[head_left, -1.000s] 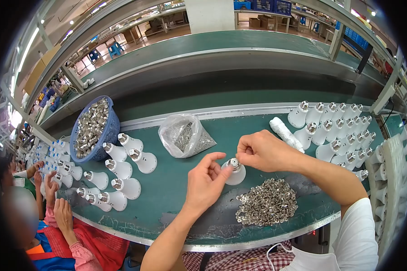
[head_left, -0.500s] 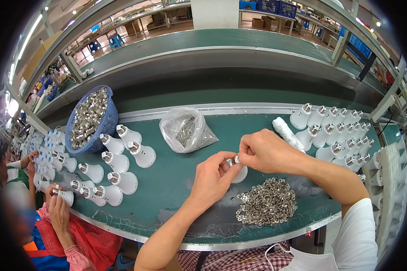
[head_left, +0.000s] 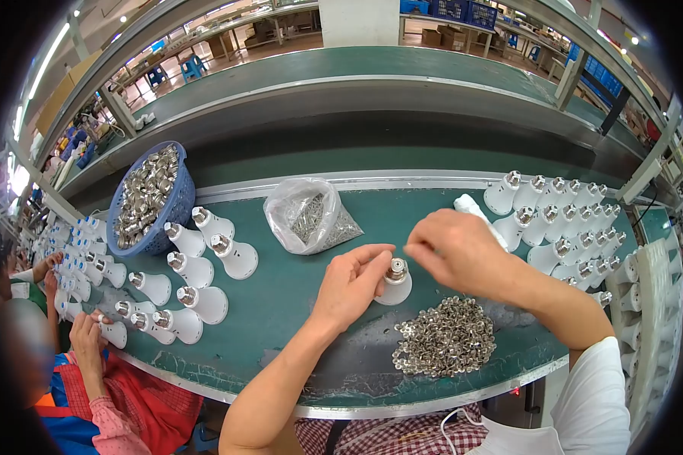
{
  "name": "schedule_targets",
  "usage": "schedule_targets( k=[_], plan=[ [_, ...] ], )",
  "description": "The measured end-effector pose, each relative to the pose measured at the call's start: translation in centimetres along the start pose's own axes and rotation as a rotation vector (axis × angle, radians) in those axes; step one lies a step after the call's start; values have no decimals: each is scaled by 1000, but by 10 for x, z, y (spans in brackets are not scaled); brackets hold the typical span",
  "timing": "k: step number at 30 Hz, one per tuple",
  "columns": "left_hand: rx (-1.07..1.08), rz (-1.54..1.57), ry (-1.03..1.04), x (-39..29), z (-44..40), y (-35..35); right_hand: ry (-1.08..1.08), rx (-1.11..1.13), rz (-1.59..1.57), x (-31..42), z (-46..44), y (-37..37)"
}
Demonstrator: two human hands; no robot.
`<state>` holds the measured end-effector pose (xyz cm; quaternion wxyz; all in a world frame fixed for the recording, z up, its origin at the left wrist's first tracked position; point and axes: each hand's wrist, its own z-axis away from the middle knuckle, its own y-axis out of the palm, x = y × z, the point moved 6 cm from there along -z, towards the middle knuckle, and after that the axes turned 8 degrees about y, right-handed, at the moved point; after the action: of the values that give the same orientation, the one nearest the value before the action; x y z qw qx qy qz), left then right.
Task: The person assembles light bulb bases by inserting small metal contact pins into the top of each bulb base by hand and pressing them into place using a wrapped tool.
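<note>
A white light bulb with a silver screw cap stands upright on the green bench in front of me. My left hand is closed at its left side, thumb and forefinger against the cap. To the right of the bulb and apart from it, my right hand hangs in the air. Its fingers bend downward and are smeared by motion, so whether they hold anything is hidden. Just below lies a pile of small metal contact caps. A clear plastic bag of small metal pieces sits beyond my left hand.
Rows of capped bulbs stand at the right, beside a white wrapped bundle. More bulbs stand at the left, near a blue basket of screw caps. A co-worker's hand is on a bulb at the far left.
My right hand has come off the bulb's cap and moved up and right. My left fingers have shifted slightly left, baring the cap's top.
</note>
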<state>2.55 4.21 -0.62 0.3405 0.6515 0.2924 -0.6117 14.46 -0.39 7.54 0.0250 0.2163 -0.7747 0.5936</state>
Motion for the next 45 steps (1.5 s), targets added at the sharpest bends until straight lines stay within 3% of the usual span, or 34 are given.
schedule_targets(
  k=[2, 7, 10, 14, 15, 17, 19, 21, 23, 35, 38, 39, 41, 45],
  plan=[
    [14, 94, -99, 1, -3, 4, 164, -85, -214, -17, 6, -13],
    [88, 18, -205, 1, -9, 10, 307, -85, -306, -52, 39, -12],
    [97, 9, -232, 3, -11, 7, 543, -41, -377, -72, 57, -9],
    [110, -73, -267, -6, -10, 5, 544, -145, -242, -97, 74, -8],
    [41, -40, -213, -14, -5, 2, 545, -151, -246, -108, 80, -4],
    [-21, -12, -169, -11, 6, -6, 308, -343, 247, -105, 92, -10],
    [-113, -472, 127, -10, 23, -22, 380, -276, 243, -114, 103, 0],
    [-57, -586, 143, 0, 44, -17, 454, -203, 231, -118, 111, 11],
    [183, -944, 523, -7, 59, 6, 568, -109, 195, -124, 110, 20],
    [187, -1018, 557, 7, 59, 18, 700, -103, 44, -122, 116, 20],
    [-170, -780, 415, -17, 45, -8, 656, -170, -69, -111, 119, 16],
    [-167, -781, 414, -21, 38, -6, 659, -170, -70, -107, 120, 15],
    [-222, -760, 633, -43, 30, 3, 604, -193, -174, -97, 116, 13],
    [-168, -841, 801, -43, 18, 19, 573, -223, -222, -88, 115, 8]
  ],
)
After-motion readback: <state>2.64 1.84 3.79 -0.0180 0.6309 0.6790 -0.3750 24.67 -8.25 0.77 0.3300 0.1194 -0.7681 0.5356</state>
